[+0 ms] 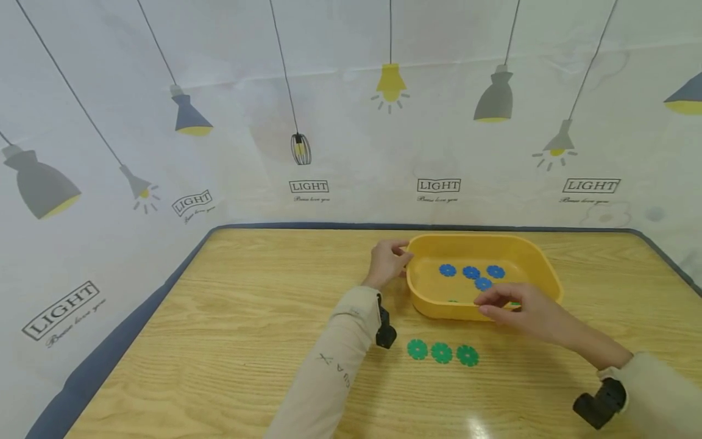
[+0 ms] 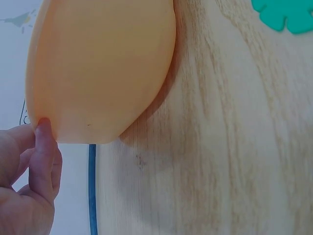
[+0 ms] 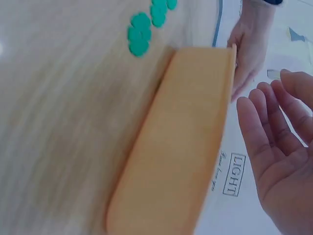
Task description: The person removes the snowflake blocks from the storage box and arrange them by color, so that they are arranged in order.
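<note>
A yellow plastic basin (image 1: pixel 444 310) stands on the table. My left hand (image 1: pixel 387 262) pinches its left rim; in the left wrist view the fingers (image 2: pixel 43 161) meet the basin's edge. Over the near rim, toward the right, hovers my right hand (image 1: pixel 529 312). Its fingers are loosely bent, and the right wrist view shows nothing in the palm (image 3: pixel 281 178). Several blue notched discs (image 1: pixel 447 270) lie inside the basin, with bits of green partly hidden by the near wall. In front of the basin, three green notched discs (image 1: pixel 441 353) lie in a row.
The wooden table (image 1: pixel 247 317) extends left and toward the front. Behind it hangs a pale wall covering (image 1: pixel 351 122) printed with lamps. Each wrist carries a black camera, the left one (image 1: pixel 386 329) near the green discs.
</note>
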The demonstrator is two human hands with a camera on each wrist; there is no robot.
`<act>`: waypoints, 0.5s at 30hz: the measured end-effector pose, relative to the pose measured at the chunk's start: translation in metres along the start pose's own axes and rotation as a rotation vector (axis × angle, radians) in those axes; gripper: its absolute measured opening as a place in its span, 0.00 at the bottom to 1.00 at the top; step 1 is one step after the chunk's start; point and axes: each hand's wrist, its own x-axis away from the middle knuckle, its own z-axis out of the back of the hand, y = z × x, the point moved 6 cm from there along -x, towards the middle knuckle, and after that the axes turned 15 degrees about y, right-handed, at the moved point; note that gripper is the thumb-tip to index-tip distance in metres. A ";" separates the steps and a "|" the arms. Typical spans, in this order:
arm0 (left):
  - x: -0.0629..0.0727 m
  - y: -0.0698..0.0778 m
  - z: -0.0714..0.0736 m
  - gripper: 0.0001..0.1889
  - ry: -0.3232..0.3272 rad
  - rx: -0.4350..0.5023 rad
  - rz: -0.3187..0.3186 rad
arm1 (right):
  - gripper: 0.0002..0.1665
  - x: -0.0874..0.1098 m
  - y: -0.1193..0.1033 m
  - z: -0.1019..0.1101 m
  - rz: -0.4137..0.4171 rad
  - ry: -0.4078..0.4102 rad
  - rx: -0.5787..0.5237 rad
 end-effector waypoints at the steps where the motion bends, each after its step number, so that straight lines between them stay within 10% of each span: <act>1: 0.000 0.000 0.000 0.17 0.001 0.000 0.002 | 0.06 -0.003 0.001 0.004 -0.019 0.005 0.016; 15: -0.003 -0.002 -0.001 0.17 0.003 -0.007 0.003 | 0.13 -0.030 0.048 0.021 -0.176 -0.032 0.159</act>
